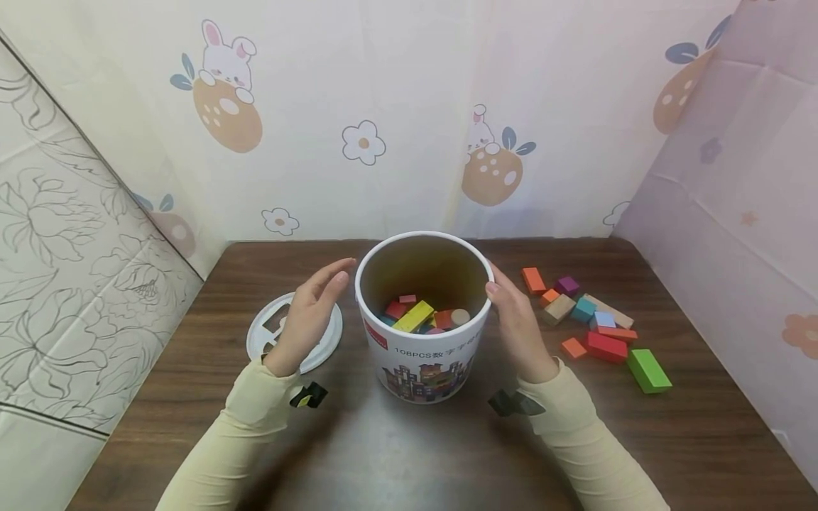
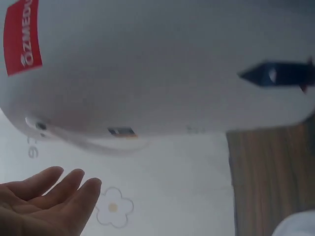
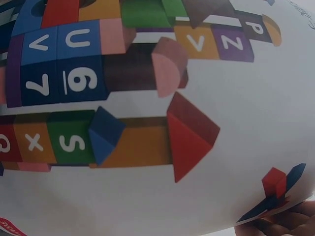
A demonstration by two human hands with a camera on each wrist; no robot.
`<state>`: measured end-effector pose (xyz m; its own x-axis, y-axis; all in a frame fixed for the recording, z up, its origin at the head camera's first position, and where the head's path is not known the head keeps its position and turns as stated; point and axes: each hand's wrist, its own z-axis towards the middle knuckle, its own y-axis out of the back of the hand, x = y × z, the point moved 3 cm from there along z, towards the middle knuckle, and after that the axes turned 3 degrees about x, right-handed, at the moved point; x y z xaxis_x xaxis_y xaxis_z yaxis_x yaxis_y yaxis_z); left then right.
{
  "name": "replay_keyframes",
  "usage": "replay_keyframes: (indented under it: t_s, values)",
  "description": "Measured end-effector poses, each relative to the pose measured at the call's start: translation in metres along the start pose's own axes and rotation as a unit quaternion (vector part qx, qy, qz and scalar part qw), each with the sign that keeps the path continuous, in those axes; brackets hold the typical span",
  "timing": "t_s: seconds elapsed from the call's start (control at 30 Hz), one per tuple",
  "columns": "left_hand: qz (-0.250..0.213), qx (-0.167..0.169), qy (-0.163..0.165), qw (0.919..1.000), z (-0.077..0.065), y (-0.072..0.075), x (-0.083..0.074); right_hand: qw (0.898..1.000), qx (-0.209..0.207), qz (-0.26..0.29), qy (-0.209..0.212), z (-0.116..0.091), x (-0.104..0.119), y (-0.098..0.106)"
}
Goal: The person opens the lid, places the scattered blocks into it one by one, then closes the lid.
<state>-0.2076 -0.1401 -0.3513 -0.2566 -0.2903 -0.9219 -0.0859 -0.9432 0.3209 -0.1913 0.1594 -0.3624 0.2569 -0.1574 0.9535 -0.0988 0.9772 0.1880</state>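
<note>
A white bucket (image 1: 409,362) with printed block pictures stands upright on the table, holding colourful blocks, a yellow block (image 1: 414,316) among them. My left hand (image 1: 307,312) is beside the bucket's left rim with its fingers extended. In the left wrist view, a gap shows between those fingertips (image 2: 91,189) and the bucket's side, where a thin white handle (image 2: 93,146) hangs. My right hand (image 1: 520,330) touches the right side, thumb at the rim and fingers along the outside, partly hidden. Right wrist view: its fingers (image 3: 283,221) show at the bucket's edge.
A white lid with cut-out shapes (image 1: 329,348) lies on the table under and behind my left hand. Several loose blocks lie at the right, including a red block (image 1: 606,348) and a green block (image 1: 649,370). A patterned wall covering (image 1: 409,191) rises behind the table.
</note>
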Motion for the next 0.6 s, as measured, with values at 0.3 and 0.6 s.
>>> replay_keyframes:
  t_s: [0.3,0.6]
  values:
    - [-0.026,0.009,0.011,0.9996,0.0,-0.018,-0.014,1.0,0.003,0.001,0.005,0.001,0.001,0.0]
    - [-0.045,0.005,0.018,0.9988,0.002,-0.029,-0.016,1.0,0.001,-0.002,0.0,0.0,0.0,0.0]
